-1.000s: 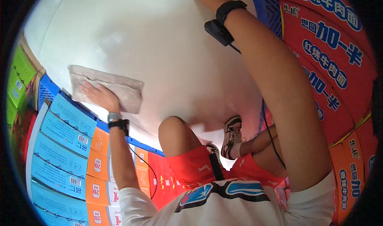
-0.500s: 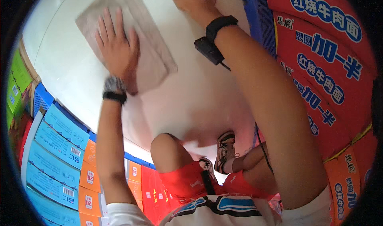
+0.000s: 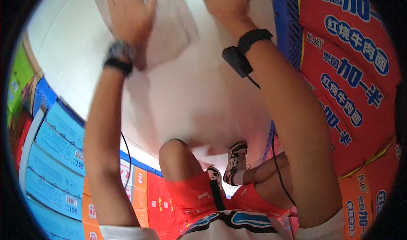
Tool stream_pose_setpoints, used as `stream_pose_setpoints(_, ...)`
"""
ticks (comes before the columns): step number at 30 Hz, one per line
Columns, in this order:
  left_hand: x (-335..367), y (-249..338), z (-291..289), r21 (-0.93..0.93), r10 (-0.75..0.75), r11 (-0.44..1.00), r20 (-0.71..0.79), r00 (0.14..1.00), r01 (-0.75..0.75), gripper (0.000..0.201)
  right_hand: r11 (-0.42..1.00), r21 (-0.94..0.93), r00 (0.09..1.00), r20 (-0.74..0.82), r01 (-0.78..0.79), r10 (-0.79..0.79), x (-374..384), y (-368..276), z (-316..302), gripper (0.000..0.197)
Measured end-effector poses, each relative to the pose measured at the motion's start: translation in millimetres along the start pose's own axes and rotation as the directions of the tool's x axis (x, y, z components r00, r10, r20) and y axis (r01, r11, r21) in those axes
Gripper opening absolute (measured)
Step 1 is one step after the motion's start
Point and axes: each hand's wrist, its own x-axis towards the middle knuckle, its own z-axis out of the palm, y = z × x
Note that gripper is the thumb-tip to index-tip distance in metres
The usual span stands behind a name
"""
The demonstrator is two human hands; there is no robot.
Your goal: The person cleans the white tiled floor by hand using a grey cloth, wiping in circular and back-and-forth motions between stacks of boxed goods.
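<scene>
A folded grey-beige cloth [image 3: 176, 32] lies flat on the glossy white floor [image 3: 203, 100] near the top of the view. My left hand [image 3: 133, 15] presses down on the cloth, palm down, fingers stretched out and apart. It wears a watch and a black band at the wrist. To the right of the cloth, my right hand [image 3: 229, 0] is at the top edge, low over or against the white floor; its fingers are mostly cut off or turned away. A black strap with a small black box [image 3: 237, 61] and a cable is on that wrist.
Stacked red cartons [image 3: 347, 70] rise on the right beside a blue plastic pallet edge [image 3: 285, 24]. Light-blue cartons [image 3: 55, 180] and orange cartons [image 3: 140, 178] line the lower left, with green packages [image 3: 19, 74] beyond. My bent knees and shoes [image 3: 235, 163] are on the floor below.
My left hand and the cloth have moved up, farther from me, so both now reach the top edge. My right hand has shifted slightly right. The view has shifted a little.
</scene>
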Motion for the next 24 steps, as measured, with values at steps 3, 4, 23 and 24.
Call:
stream_pose_setpoints(3,-114.9,48.5,-56.2,-0.104,-0.071,0.988,0.358,0.931,0.115,0.077,0.999,-0.033,1.0,0.022,-0.008,0.009,1.1,18.3,-5.2,0.077)
stream_pose_setpoints(4,-150.2,55.8,-76.3,-0.105,-0.067,0.986,0.471,0.88,0.131,0.079,1.0,-0.025,1.0,0.01,-0.003,0.003,2.1,14.4,-5.7,0.077)
stream_pose_setpoints(23,47.6,4.8,-1.3,-0.032,0.112,0.994,0.273,0.955,-0.107,0.074,0.999,-0.026,0.998,-0.053,0.045,-0.046,1.1,7.7,6.0,0.076)
stream_pose_setpoints(24,71.6,-11.9,13.2,0.035,0.057,0.997,0.208,0.976,-0.066,0.073,0.999,0.0,0.998,-0.045,0.041,-0.041,1.3,2.7,5.7,0.076)
